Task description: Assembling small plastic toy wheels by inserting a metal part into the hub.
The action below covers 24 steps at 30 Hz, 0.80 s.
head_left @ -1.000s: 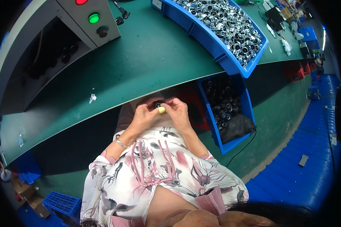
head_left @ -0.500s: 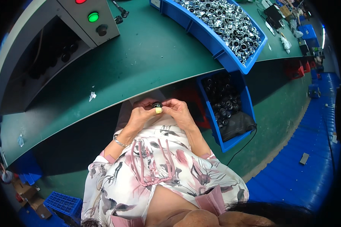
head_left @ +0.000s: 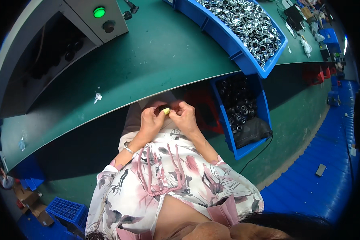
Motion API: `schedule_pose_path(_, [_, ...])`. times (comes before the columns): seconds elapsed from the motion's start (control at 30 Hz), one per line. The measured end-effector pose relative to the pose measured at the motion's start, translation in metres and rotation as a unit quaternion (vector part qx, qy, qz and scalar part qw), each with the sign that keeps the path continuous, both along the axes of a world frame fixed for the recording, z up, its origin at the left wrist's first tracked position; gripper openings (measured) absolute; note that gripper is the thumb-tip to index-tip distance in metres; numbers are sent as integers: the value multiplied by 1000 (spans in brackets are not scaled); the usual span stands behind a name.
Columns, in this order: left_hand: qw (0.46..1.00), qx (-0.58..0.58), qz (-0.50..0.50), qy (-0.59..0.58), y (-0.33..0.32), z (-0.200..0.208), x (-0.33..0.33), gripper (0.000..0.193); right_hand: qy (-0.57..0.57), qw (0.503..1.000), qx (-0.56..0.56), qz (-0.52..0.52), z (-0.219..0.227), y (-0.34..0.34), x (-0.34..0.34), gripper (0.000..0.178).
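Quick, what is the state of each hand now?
Left hand: closed on a small yellow part.
Right hand: closed, pinching the same part.

Short-sleeved top [head_left: 164,180]: white ground, floral print in pink, grey and dark charcoal, petals and leaves scattered all over. Thin pink streaks run lengthwise down middle of top. Sleeves end above elbows, forearms bare. Slim silver bracelet [head_left: 128,150] on left wrist. Left hand [head_left: 152,120] and right hand [head_left: 185,117] bare, no gloves, no rings discernible. Pink garment [head_left: 224,210] at lower edge of view. Dark hair [head_left: 284,222] at bottom right rim
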<state>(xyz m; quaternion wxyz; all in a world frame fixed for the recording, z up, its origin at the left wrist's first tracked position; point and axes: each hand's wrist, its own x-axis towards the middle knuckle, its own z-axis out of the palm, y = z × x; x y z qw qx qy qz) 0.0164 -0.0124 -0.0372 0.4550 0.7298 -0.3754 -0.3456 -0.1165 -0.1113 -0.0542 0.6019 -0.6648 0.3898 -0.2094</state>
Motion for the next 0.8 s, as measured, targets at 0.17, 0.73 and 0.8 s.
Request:
schedule_pose_path(0.17, [974, -89, 83, 191, -6, -13, -1, 24, -179, 962, 206, -15, 26, -1, 2, 13])
schedule_pose_path(0.73, [995, -42, 46, 80, -6, 9, 2, 20, -86, 993, 62, -41, 17, 6, -2, 20])
schedule_pose_path(0.8, [978, -68, 63, 186, -5, 7, 1, 21, -93, 992, 78, -36, 23, 7, -1, 21])
